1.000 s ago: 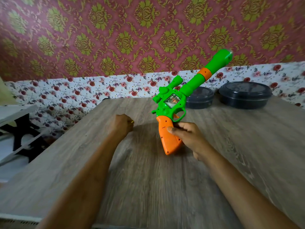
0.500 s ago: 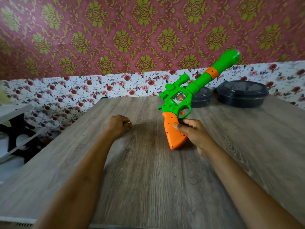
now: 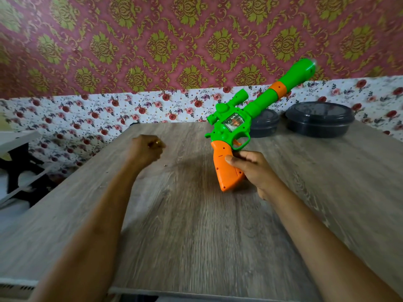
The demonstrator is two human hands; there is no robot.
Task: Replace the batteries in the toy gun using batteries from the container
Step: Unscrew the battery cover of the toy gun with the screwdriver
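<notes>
- my right hand (image 3: 253,168) holds the green and orange plastic toy gun (image 3: 235,129), with my thumb and fingers wrapped round the orange handle (image 3: 224,168)
- the gun is in the middle of the grey wooden table (image 3: 196,225), tipped so the long green end points up and away to the right
- the bottom of the handle looks like it sits on the table, i think so the gun stays steady while i look for the battery door
- my left hand (image 3: 145,149) is curled into a fist on the table, well apart from the gun, and i see nothing in it, just a gold ring (image 3: 157,143) on a finger
- i think this hand waits to help open the handle
- the small round dark plastic container with a lid (image 3: 265,124) is at the back by the wall, partly behind the gun
- the bigger round dark container (image 3: 319,119) is just beside it on the right
- both lids are on, so i can't tell which one has the batteries
- the handle looks closed, so the job has hardly begun
</notes>
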